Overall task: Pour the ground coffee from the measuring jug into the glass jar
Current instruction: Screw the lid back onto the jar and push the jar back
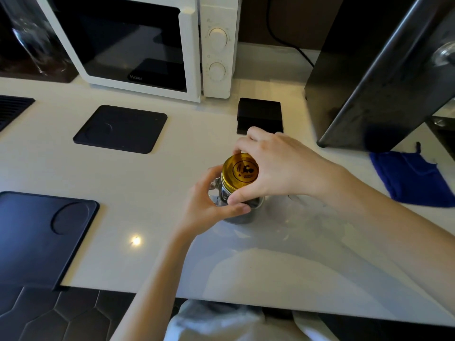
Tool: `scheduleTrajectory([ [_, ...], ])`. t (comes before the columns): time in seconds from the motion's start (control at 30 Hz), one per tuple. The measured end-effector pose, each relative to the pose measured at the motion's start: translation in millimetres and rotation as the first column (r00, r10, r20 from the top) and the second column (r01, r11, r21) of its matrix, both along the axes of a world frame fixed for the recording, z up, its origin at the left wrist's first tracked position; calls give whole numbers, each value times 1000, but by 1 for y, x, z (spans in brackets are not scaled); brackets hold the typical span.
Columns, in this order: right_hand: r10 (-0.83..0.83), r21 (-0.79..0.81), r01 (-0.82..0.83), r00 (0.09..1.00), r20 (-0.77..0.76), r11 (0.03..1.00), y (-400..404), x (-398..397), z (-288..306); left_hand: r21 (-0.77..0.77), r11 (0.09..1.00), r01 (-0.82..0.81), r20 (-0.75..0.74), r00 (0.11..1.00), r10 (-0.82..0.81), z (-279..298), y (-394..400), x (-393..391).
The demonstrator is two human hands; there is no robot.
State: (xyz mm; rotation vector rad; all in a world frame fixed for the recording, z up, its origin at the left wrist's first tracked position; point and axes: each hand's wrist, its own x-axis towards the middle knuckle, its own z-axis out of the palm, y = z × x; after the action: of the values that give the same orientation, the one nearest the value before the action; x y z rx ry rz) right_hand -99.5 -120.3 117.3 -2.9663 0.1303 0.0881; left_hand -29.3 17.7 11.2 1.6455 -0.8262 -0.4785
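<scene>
Evidently at the lid step, the left hand (pixel 209 200) grips the glass jar (pixel 240 205) mid-worktop (pixel 172 183) while the right hand (pixel 273 168) clasps its gold lid (pixel 240 171); pouring next needs the measuring jug, unseen.

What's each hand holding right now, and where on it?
Left hand wraps the glass jar around its body. Right hand grips the gold lid by its rim, fingers at the far edge and thumb at the near edge.
</scene>
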Motion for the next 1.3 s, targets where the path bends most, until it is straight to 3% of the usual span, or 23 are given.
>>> scheduleTrajectory([
  [0.07,-2,-119,5,1000,29,993,0,-2,0,5,1000,-1,3,1000,1,0,0,-1],
  [0.13,-23,-131,29,999,42,991,0,-3,1,10,1000,-9,4,1000,9,0,0,-1],
  [0.33,-19,86,21,1000,-18,996,-1,-2,4,20,1000,-18,6,1000,18,0,1,-2],
  [0.6,-40,-239,53,997,60,970,12,0,4,17,999,-29,7,1000,29,-2,1,-2],
  [0.83,-57,-224,64,998,37,973,-5,-13,15,46,998,-37,3,999,37,-5,0,-2],
  [0.9,-31,-171,31,1000,5,985,-9,-14,15,39,998,-45,-3,999,45,-5,-1,-2],
  [1.03,111,141,-91,984,-137,986,-5,-13,11,45,998,-45,-3,999,45,-6,-1,-2],
  [1.1,81,169,-60,990,-119,984,-5,-13,6,50,998,-43,-4,999,44,-6,0,-2],
  [1.3,20,-118,-15,999,36,993,-8,-9,12,47,998,-44,8,999,44,-3,0,-3],
])
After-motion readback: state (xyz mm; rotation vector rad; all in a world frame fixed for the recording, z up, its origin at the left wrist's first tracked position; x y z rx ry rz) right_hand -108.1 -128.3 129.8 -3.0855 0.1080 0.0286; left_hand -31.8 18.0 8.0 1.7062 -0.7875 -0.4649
